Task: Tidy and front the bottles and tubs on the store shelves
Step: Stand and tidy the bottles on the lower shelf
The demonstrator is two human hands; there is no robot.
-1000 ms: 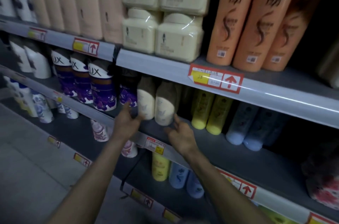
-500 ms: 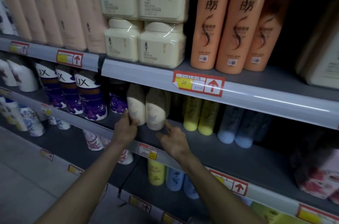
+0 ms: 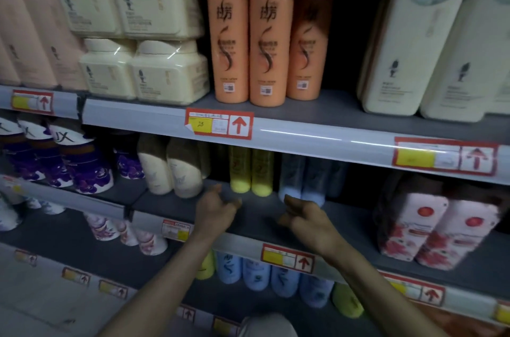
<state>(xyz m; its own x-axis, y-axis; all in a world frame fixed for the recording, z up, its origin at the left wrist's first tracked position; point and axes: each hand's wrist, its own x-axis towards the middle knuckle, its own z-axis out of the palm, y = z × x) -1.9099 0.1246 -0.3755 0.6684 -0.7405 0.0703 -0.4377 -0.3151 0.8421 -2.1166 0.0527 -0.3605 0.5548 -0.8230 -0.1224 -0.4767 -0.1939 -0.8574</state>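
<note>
Our left hand [image 3: 214, 211] and right hand [image 3: 302, 216] have left the cream bottles [image 3: 171, 171], both grips loose and empty. They now reach toward the yellow bottles [image 3: 249, 176], set back on the middle shelf [image 3: 256, 215], which probably need fronting next

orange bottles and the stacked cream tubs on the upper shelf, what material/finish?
Orange bottles: likely glossy moulded plastic; soft highlights run down their rounded shoulders. Cream tubs: probably matte plastic, bundled in clear shrink film; sharp white glints and creases cross the wrap. Shelf edge strip: glossy, likely clear plastic over a pale rail.
</note>
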